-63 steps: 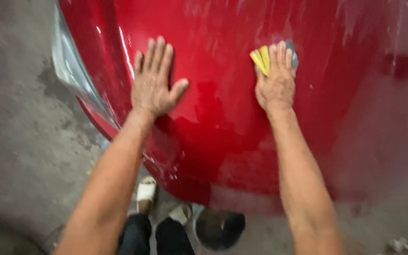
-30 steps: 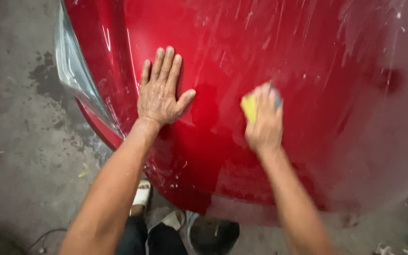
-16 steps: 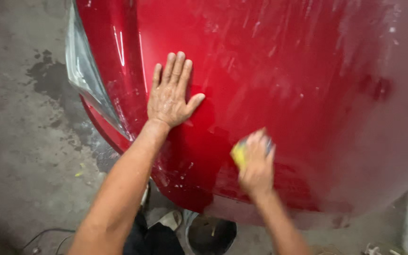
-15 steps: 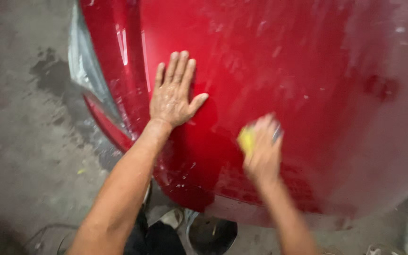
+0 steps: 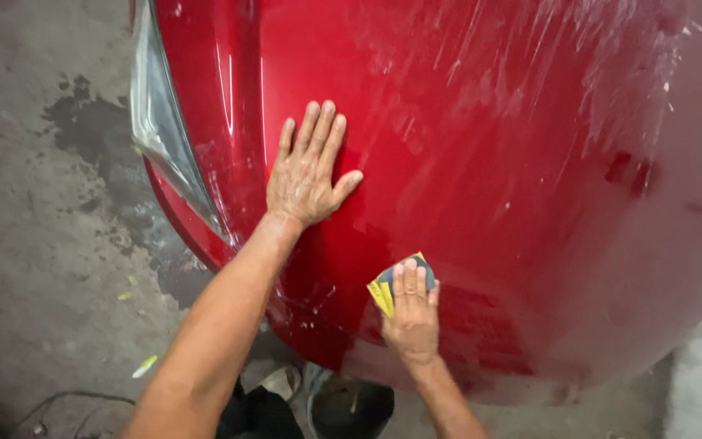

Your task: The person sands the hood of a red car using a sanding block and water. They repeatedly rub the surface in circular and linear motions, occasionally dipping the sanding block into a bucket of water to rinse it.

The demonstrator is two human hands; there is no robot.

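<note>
A glossy red car panel (image 5: 489, 162) fills most of the view, wet and streaked with whitish residue toward the upper right. My left hand (image 5: 309, 169) lies flat on the panel with fingers spread, holding nothing. My right hand (image 5: 410, 313) presses a folded yellow and grey sanding sheet (image 5: 387, 286) against the panel's lower part, fingers laid over it. The sheet's yellow edge sticks out to the left of my fingers.
A clear headlight (image 5: 164, 138) runs along the panel's left edge. Grey concrete floor (image 5: 34, 244) with a dark wet stain lies to the left. My feet in sandals (image 5: 286, 382) and a dark round container (image 5: 351, 406) show below the panel.
My right hand has slid the sanding sheet down and to the left across the panel, from near the upper right to the lower middle. The left hand has stayed flat in place.
</note>
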